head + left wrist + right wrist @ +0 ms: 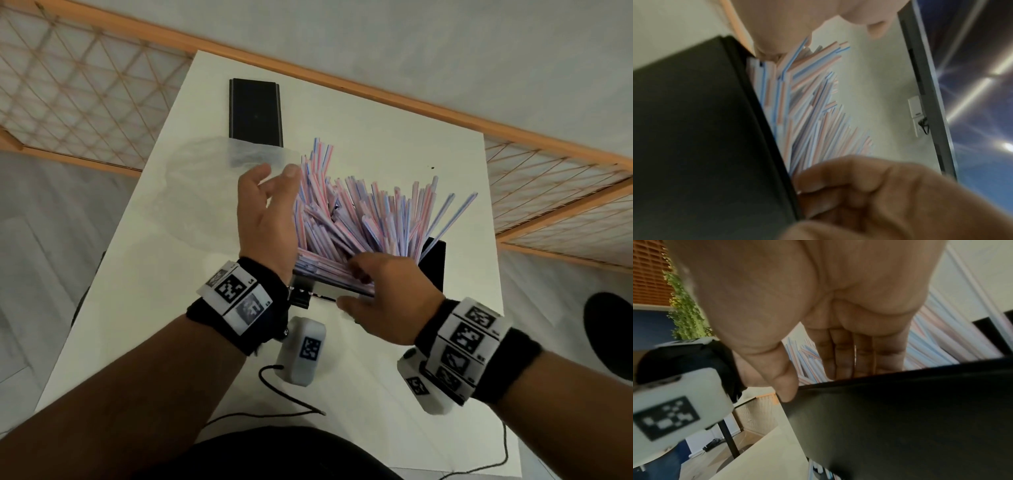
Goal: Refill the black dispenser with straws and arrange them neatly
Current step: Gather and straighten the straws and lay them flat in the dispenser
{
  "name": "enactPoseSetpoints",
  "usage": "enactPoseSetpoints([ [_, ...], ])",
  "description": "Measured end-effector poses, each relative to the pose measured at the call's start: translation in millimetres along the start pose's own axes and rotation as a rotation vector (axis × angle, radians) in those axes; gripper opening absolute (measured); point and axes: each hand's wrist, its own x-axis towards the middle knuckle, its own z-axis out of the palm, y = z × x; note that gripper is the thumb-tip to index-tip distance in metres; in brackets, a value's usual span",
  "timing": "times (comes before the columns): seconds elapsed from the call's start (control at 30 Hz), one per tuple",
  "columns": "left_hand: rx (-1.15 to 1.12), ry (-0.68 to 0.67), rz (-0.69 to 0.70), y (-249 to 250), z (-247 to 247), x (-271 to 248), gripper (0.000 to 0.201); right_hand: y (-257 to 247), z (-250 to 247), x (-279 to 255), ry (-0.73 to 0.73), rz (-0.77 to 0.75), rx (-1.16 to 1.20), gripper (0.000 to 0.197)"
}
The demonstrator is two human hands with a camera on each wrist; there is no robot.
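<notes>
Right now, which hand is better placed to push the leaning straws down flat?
Left hand, probably: it stands open against the tall tilted straws at the dispenser's left end. The right hand sits low at the near rim.

Almost nothing readable on my feed

I'm seeing only square black-and-white coded markers, on the left wristband (236, 294), the right wristband (469, 339) and the white camera pods (303, 349); tiny characters are sitting beside the band markers, but they're coming through too small and blurred for me to read.
</notes>
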Motion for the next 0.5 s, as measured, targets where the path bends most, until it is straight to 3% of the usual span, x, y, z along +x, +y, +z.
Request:
enactPoseSetpoints([
  [0.1,-0.022,-0.014,0.02,-4.3,1.7,-6.2,0.091,-3.0,7.1,5.8,-0.101,0.036,0.011,0.046],
  [0.27,0.061,-0.047,0.104,-8.2,-1.1,-11.7,0.079,-0.4,9.7,22.5,-0.078,0.122,0.081,0.043],
  [0.5,0.075,-0.073,0.1,-11.2,-4.2,-9.7,0.072,1.3,15.8,27.4,-0.199,0.124,0.001,0.051],
])
